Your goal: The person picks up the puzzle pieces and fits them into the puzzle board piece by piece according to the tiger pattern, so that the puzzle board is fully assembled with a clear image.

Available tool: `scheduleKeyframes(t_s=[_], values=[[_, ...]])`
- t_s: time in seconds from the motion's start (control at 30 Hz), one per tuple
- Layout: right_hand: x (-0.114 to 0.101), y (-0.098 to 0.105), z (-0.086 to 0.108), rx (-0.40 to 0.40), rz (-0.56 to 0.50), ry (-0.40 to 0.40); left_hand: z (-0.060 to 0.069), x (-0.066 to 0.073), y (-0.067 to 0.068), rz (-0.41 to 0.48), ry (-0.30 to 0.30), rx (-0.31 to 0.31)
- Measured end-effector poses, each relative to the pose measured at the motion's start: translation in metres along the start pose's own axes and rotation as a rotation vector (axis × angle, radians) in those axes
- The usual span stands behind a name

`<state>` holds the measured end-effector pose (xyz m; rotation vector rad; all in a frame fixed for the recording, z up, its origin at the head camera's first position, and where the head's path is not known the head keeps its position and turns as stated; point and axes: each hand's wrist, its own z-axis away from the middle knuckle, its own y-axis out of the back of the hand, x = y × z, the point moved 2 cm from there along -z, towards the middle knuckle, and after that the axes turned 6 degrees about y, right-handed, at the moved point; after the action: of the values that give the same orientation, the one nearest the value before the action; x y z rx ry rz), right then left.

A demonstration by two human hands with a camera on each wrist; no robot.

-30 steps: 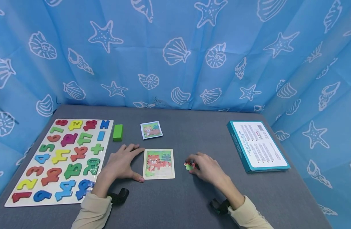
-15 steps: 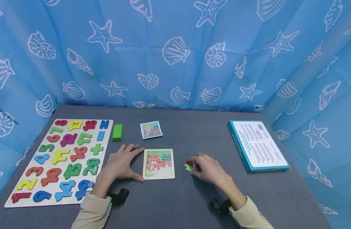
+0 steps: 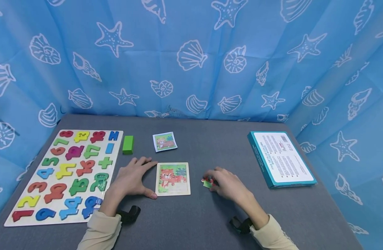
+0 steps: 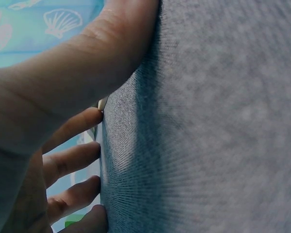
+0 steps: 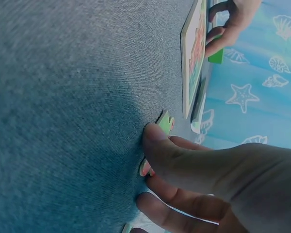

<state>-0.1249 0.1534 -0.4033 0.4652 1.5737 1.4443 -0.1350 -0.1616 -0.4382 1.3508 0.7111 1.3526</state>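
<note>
A square tiger jigsaw board (image 3: 178,189) lies on the table between my hands, part of its lower area pale and bare. My left hand (image 3: 133,178) has its fingers spread, with the index fingertip and thumb touching the board's left edge. To the right of the board, my right hand (image 3: 225,184) pinches a small green and red puzzle piece (image 3: 207,183) low over the table. In the right wrist view the thumb covers part of this piece (image 5: 163,121). Whether the piece touches the cloth I cannot tell.
A picture card (image 3: 165,142) of the tiger lies behind the board, with a green block (image 3: 128,145) to its left. A number puzzle board (image 3: 38,170) fills the left side. At the right lies a teal and white box (image 3: 285,159).
The puzzle piece has turned slightly in my right fingers, and that hand has shifted a touch. My left hand stays at the board's edge.
</note>
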Motion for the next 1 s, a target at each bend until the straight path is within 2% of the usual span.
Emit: scheduleKeyframes(t_s=[0.4,1.0], values=[[-0.001,0.002,0.001,0.005,0.035,0.018,0.001,0.001,0.001,0.000,0.006,0.004],[-0.013,0.002,-0.009,0.005,0.050,0.014,0.001,0.001,0.001,0.008,0.006,0.009]])
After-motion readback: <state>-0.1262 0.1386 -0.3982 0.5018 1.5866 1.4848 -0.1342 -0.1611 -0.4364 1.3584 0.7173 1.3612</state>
